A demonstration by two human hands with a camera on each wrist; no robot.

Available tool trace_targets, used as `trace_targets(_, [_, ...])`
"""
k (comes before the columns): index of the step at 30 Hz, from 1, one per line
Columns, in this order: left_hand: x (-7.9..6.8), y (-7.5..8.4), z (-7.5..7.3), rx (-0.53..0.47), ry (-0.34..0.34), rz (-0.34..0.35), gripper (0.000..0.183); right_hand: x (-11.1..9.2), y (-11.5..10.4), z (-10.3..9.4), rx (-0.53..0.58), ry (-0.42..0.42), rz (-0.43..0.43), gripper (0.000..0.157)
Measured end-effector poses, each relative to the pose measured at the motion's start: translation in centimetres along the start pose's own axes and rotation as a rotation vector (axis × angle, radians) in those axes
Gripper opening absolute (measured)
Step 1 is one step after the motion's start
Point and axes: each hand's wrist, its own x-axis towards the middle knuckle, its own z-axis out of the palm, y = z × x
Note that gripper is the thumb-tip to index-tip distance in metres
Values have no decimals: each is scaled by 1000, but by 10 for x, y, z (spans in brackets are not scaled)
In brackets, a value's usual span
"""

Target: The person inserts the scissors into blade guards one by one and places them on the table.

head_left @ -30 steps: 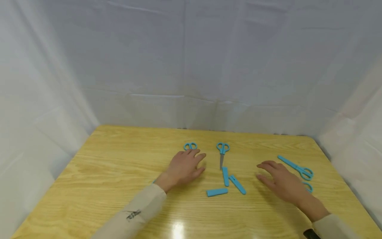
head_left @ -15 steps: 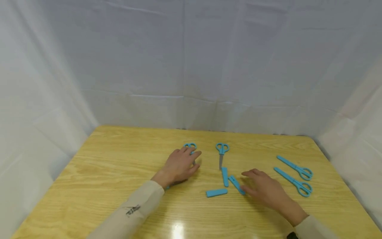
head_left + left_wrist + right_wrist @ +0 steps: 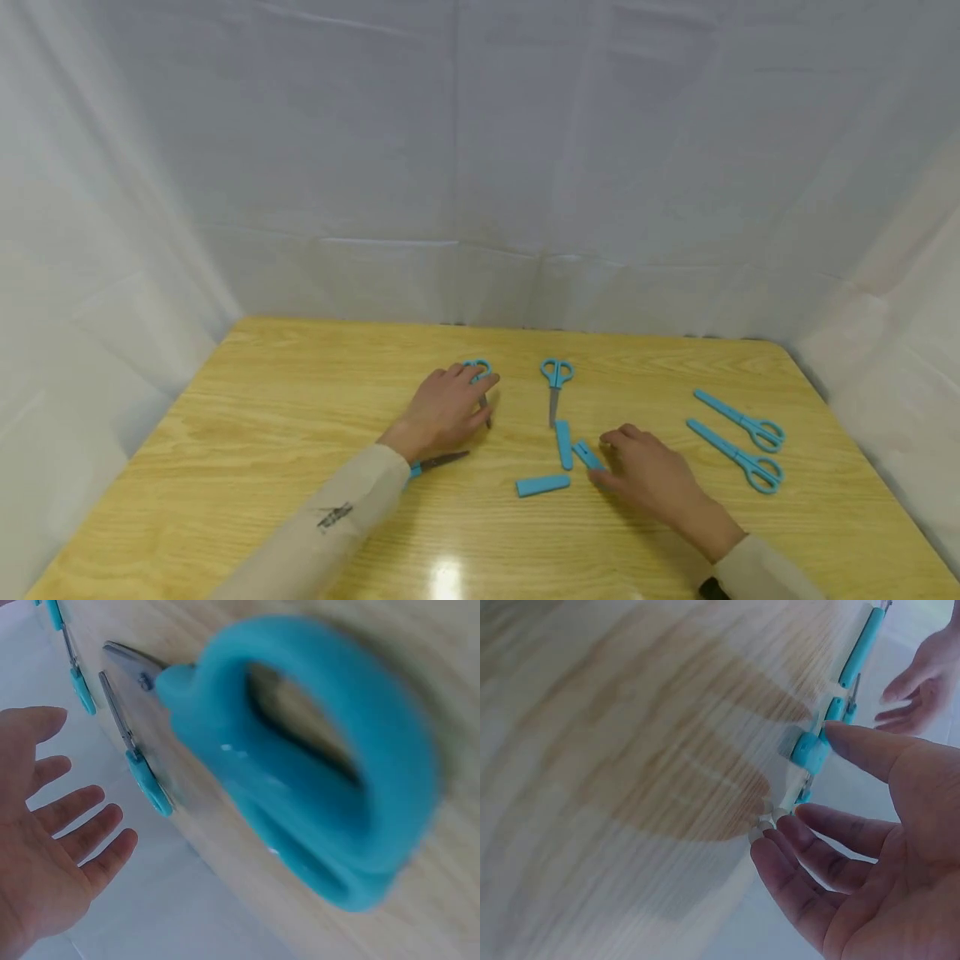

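Note:
My left hand [image 3: 446,406] hovers with relaxed fingers over a pair of blue-handled scissors [image 3: 484,410], hiding part of it. Below my left wrist lies a second pair of scissors [image 3: 444,460]; its blue handle [image 3: 322,802] looms large in the left wrist view. My right hand [image 3: 648,475], fingers apart, is at a blue blade cover [image 3: 587,454], the thumb tip overlapping the cover's near end. Beside it lie an upright-pointing blue cover [image 3: 564,444] and a sideways one [image 3: 543,486]. A third bare pair of scissors [image 3: 555,396] lies behind them, blades toward me.
Two pairs of scissors with covers on, a farther one [image 3: 738,421] and a nearer one [image 3: 735,456], lie side by side at the right of the wooden table [image 3: 262,400]. White sheeting [image 3: 360,167] hangs behind and at both sides.
My right hand has moved left from beside the covered scissors to the slanted blade cover, revealing the nearer covered pair. My left hand has shifted slightly left, uncovering blades of both scissors near it.

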Motion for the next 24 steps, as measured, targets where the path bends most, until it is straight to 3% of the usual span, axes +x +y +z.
trace_targets(11, [38,17,3,21,-69,57,45,4,-5,2,-32,0,28,38])
trace_targets(18, [65,31,11,48,-91,80,43,6,-7,2,9,-24,53,29])
trace_targets(24, [84,41,23,67,-39,75,40,7,-7,4,13,-17,52,27])
